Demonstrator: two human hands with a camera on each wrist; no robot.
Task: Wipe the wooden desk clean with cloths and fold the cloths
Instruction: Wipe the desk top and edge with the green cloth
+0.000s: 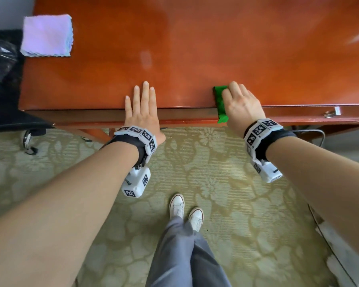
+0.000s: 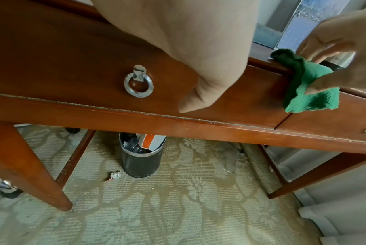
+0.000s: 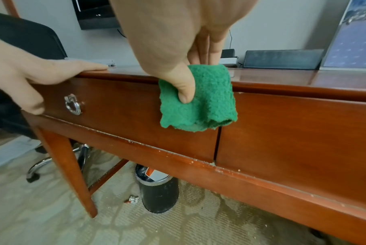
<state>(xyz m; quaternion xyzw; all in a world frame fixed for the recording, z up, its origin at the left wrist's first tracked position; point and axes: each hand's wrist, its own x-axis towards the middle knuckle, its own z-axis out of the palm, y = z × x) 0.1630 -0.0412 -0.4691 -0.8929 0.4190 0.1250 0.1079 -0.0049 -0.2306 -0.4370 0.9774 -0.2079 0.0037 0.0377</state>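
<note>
Green cloth (image 3: pixel 201 99) draped over desk (image 1: pixel 195 48) edge, pinched under right hand (image 1: pixel 241 106) thumb; left hand (image 1: pixel 142 108) flat, fingers straight. Loose pinch: likely slipping floorward mid-wipe.

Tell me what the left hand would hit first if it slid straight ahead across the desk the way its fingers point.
Probably nothing close: the left hand lies flat at the desk front edge, fingers pointing toward the far side over bare wood. The pale folded cloth sits well off to the left of that line.

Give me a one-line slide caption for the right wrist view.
Right hand pinches a green cloth draped over the wooden desk front edge while the left hand rests on top.
</note>
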